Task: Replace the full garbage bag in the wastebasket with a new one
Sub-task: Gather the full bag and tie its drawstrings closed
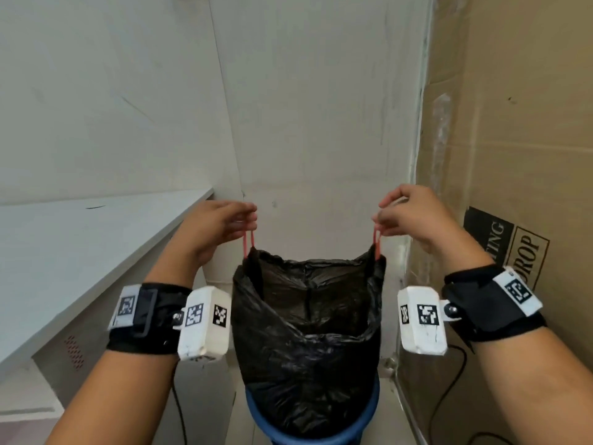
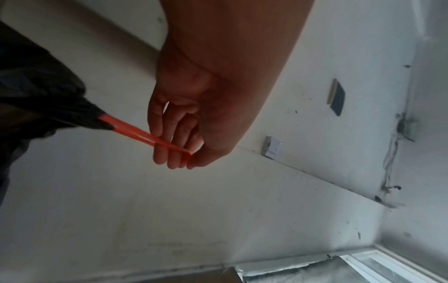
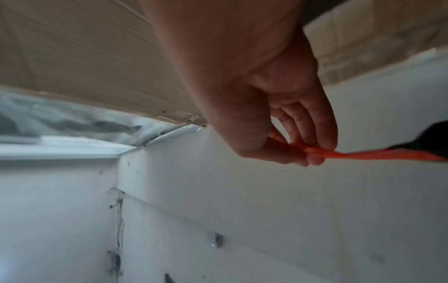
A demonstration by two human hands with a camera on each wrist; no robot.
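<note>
A black garbage bag hangs stretched upward out of a blue wastebasket at the bottom centre. Two red drawstring loops come out of its top corners. My left hand pinches the left drawstring between thumb and fingers; the left wrist view shows the same hand, the red drawstring and the bag's corner. My right hand pinches the right drawstring; in the right wrist view the hand holds the strap. The bag's mouth gapes open between my hands.
A white counter runs along the left, with a cabinet below it. A large cardboard box stands close on the right. A white wall is right behind the basket. Black cables lie on the floor.
</note>
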